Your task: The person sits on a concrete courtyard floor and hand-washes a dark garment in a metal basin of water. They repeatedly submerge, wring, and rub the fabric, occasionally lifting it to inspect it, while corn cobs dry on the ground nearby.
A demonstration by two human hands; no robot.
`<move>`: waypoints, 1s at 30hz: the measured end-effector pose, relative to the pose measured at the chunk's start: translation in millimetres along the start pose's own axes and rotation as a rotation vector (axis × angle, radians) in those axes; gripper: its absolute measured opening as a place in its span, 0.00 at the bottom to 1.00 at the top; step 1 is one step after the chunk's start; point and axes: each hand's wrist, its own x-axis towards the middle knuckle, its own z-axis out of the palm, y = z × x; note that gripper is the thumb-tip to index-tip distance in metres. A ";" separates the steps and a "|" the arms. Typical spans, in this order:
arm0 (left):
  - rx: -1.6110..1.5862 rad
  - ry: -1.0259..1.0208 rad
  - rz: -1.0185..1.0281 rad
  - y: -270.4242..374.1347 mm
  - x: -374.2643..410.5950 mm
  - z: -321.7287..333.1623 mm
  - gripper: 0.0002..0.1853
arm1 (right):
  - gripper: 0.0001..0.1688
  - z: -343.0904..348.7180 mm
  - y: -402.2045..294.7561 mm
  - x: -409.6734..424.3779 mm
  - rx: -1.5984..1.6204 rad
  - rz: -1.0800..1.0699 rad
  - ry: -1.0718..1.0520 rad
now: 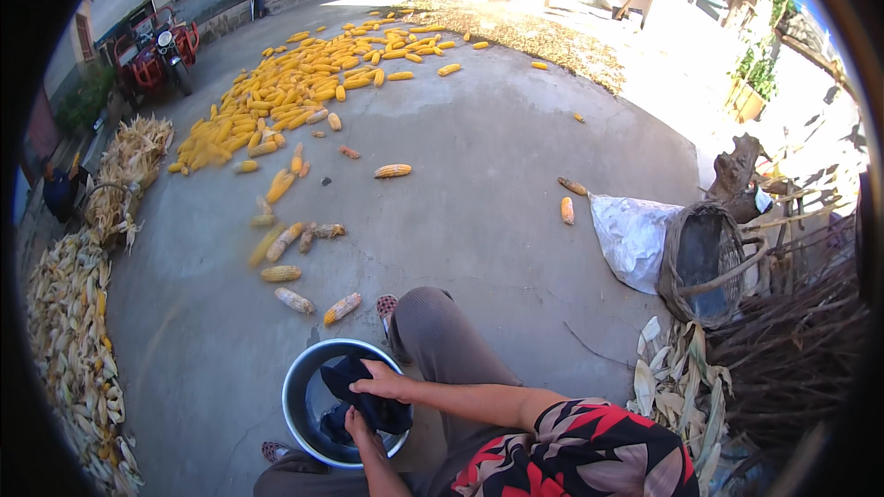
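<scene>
A dark, damp-looking cloth [343,378] is bunched inside a round metal basin [298,421] on the concrete between my knees. My right hand [381,382] grips its upper part, thumb and fingers pressed into the folds. Below it, my left hand [356,424] holds another fold of the same cloth. Part of the fabric rests against the basin's inner wall and floor. The pale bottom shows at the left, and I cannot tell how much water is in it.
Loose corn cobs [343,308] lie just beyond the basin, with a large corn pile [297,93] farther off. Dry husks [76,304] line the left. At right are a white sack [632,238], a wicker basket [735,255] and brushwood [794,338]. Two people sit farther away.
</scene>
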 end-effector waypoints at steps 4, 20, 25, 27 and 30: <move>-0.029 0.022 0.030 0.5 -7.2 -4.6 0.12 | 0.31 3.4 0.1 -1.1 -0.005 0.025 -0.012; -0.092 -0.043 0.019 -5.9 4.3 -13.4 0.16 | 0.31 10.7 3.7 2.2 -0.001 0.035 -0.052; -0.083 0.020 0.030 -6.8 3.3 -14.9 0.15 | 0.30 10.7 6.2 3.2 -0.008 0.046 -0.046; -0.119 0.008 0.017 -7.5 3.5 -15.5 0.15 | 0.30 10.9 8.4 4.3 0.008 0.054 -0.052; -0.100 0.001 0.017 -8.2 4.2 -14.9 0.15 | 0.29 10.7 12.2 6.0 0.010 0.060 -0.066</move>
